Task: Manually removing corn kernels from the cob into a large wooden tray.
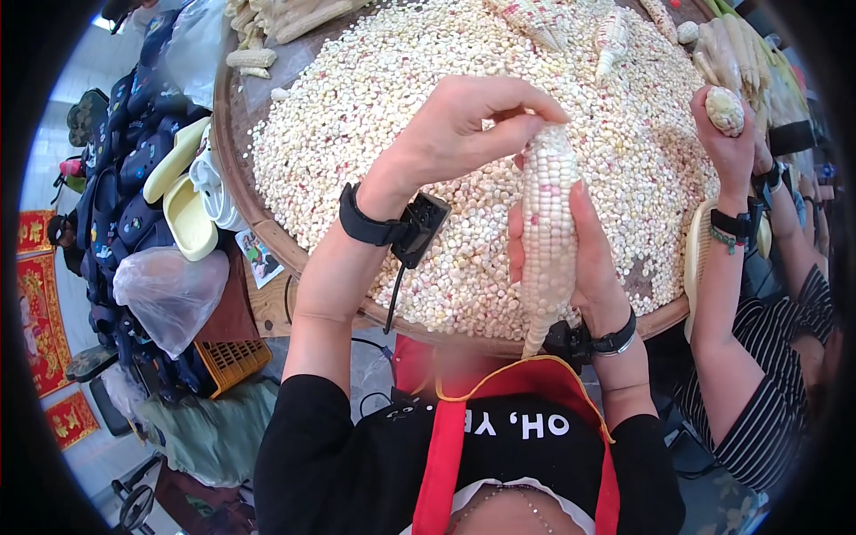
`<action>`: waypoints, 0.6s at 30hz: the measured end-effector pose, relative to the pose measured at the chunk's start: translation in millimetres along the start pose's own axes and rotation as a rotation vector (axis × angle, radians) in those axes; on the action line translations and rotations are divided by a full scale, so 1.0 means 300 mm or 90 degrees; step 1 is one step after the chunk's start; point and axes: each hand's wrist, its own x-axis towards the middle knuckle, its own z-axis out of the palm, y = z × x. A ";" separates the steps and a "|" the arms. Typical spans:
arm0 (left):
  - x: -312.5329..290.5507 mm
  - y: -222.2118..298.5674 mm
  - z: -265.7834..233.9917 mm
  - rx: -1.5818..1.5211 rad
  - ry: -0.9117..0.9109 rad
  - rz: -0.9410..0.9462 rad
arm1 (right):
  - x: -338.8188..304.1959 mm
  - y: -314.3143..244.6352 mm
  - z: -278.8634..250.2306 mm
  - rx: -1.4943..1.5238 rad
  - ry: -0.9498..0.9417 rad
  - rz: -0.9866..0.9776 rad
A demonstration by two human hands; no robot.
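The corn cob (548, 218) is held above the kernel bed, lengthwise to the person, its narrow end near the tray edge. Its rows appear largely filled, mostly white with a few pink kernels.

The right hand (596, 263) is clamped on the cob from beneath, a digit along each flank. The left hand (455, 125) has thumb and forefinger brought together on the cob's far end; whether a single kernel is pinched between them cannot be told.

Judged from this grip, the step in hand is loosening kernels at that end. Good practice: keep the right hand firm below the working area, push along one row until a gap opens, then press neighbouring rows into the gap. The cob is best kept well inside the rim, as kernels freed at the narrow end could fall outside.

Below lie loose kernels (383, 178) in a round tray (410, 333). Further cobs, including a speckled one (613, 40), rest on the far side. At right, a co-worker's hand (720, 152) grips a short cob (725, 111). Outside the tray, at left, are pale yellow slippers (190, 218) and a plastic bag (169, 290).
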 end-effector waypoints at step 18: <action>-0.002 0.043 -0.021 0.180 -0.070 0.146 | 0.006 0.000 0.013 -0.144 0.039 0.030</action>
